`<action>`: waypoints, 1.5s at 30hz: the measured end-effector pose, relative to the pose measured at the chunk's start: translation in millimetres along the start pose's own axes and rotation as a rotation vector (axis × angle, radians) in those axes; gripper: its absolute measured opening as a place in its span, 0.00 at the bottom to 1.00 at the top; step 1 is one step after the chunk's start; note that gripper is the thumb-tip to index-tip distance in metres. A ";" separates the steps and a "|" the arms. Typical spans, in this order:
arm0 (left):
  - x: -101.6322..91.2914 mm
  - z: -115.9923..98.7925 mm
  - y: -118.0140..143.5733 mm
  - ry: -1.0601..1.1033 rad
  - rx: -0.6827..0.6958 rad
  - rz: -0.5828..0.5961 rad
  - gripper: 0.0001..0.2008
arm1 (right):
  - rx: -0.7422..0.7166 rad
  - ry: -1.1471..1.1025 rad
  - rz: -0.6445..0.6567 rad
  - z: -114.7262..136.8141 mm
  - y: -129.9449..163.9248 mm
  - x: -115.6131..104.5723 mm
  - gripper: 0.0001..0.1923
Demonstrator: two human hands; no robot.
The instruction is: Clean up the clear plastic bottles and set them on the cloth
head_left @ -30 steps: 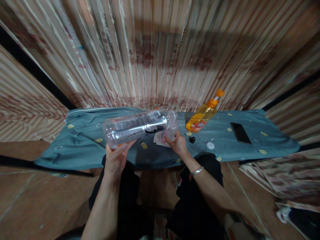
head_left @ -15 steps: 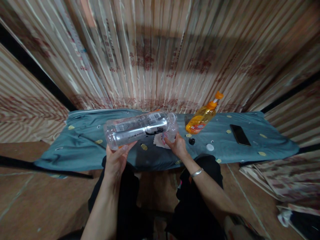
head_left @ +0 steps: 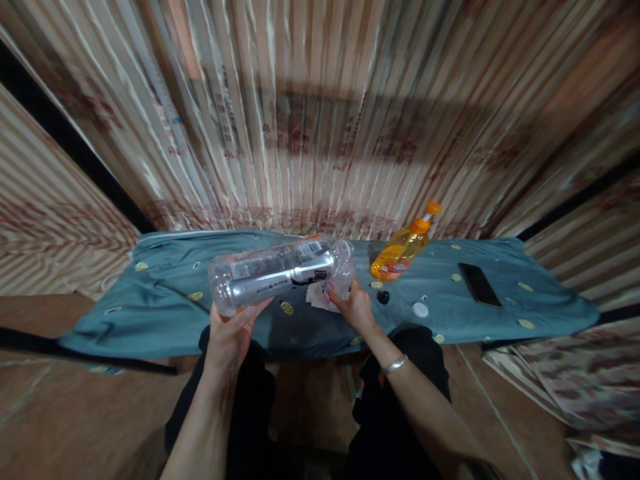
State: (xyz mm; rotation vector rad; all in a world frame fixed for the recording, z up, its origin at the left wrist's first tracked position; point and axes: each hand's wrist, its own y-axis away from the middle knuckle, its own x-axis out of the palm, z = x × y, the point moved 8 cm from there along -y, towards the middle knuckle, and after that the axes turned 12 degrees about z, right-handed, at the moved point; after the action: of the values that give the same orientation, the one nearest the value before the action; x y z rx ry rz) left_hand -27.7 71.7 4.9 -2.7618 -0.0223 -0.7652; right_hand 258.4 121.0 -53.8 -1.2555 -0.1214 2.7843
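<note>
My left hand (head_left: 233,333) supports the base end of a large clear plastic bottle (head_left: 280,270) with a silver label. The bottle lies tilted nearly sideways, its neck pointing right. My right hand (head_left: 356,307) grips a small clear plastic container (head_left: 343,279) with pink marks, right by the neck of the large bottle. Whether the two touch I cannot tell, nor whether liquid runs between them. Beneath, a pale piece of paper or cloth (head_left: 317,297) lies on the blue-green cloth.
An orange pump bottle (head_left: 400,253) stands behind my right hand. A black cap (head_left: 383,297), a white cap (head_left: 421,309) and a phone (head_left: 480,285) rest on the cloth-covered table (head_left: 165,280). A curtain (head_left: 310,133) hangs behind, with dark poles at the sides.
The view has tilted up slightly, so the table and its things sit lower in the picture. Both hands keep nearly the same hold on the bottle and container.
</note>
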 end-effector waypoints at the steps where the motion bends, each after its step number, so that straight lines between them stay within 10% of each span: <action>1: -1.3 0.8 0.0 -0.001 -0.001 -0.001 0.32 | -0.008 0.002 -0.007 -0.2 -0.2 0.2 0.22; 45: 1.9 1.0 0.4 0.058 -0.021 0.002 0.29 | 0.081 0.052 0.055 1.8 0.5 -0.5 0.24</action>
State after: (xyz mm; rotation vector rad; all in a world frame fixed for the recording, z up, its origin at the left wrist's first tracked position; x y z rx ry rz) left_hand -25.6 71.5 4.9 -2.7574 0.0001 -0.8497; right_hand 257.4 120.4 -52.3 -1.3300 0.0291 2.7689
